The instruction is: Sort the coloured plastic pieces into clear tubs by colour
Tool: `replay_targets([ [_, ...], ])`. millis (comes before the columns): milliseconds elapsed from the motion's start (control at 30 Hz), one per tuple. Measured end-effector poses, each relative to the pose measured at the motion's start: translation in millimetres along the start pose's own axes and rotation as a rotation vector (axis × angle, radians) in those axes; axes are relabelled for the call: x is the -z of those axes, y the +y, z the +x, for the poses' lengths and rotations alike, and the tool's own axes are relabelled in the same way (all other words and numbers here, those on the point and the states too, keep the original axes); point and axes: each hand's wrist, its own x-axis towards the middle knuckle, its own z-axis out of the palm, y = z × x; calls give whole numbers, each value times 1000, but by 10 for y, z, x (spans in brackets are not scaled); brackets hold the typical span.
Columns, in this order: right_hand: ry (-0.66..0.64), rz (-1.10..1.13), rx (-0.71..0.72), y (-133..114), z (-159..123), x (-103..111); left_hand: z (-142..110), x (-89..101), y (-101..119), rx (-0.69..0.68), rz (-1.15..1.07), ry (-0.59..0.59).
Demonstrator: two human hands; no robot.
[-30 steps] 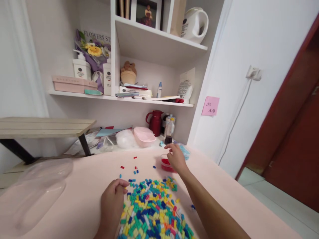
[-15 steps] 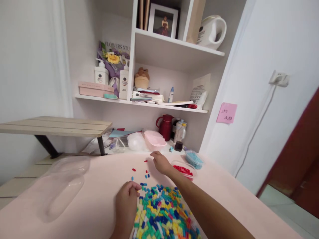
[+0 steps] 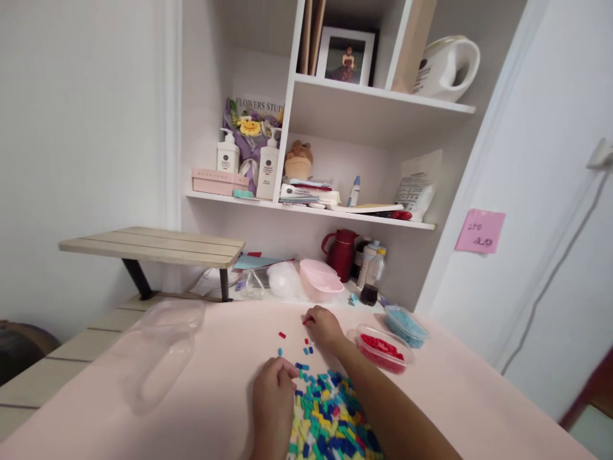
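A small red brick (image 3: 305,322) lies on the pink-topped bench (image 3: 220,390), just below the middle of the frame, at the fingertips of the right hand (image 3: 325,327). That hand is bent down with its fingers drawn together; they appear to touch the brick, but I cannot tell whether they pinch it. The brick looks like hard plastic, so it should be very light, stiff and hard to break. Its smooth sides may slip or skid, and a thumb-and-fingertip hold across the two long sides would likely suit it best.

Just beside it, toward the left, lies another red piece (image 3: 282,335), with a few red and blue ones scattered below. The left hand (image 3: 274,391), lower centre, is loosely curled at the edge of a heap of mixed bricks (image 3: 325,415); whether it holds anything is hidden. Right of centre stand a clear tub of red bricks (image 3: 395,367) and, behind it, a tub of light-blue pieces (image 3: 416,342). Clear plastic trays (image 3: 160,367) lie at the lower left.
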Motion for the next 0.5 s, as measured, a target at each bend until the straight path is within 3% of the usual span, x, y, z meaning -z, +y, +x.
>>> replay_targets([
  [133, 15, -3, 11, -101, -100, 113, -6, 30, 37, -1, 8, -21],
  [267, 33, 9, 69, -125, -323, 419, 1, 65, 90, -3, 2, -36],
  [367, 112, -2, 71, 28, -556, 712, 3, 83, 131, 10, -9, -35],
  [500, 371, 0, -81, 395, -848, 965, -10, 100, 193, 25, -15, -19],
])
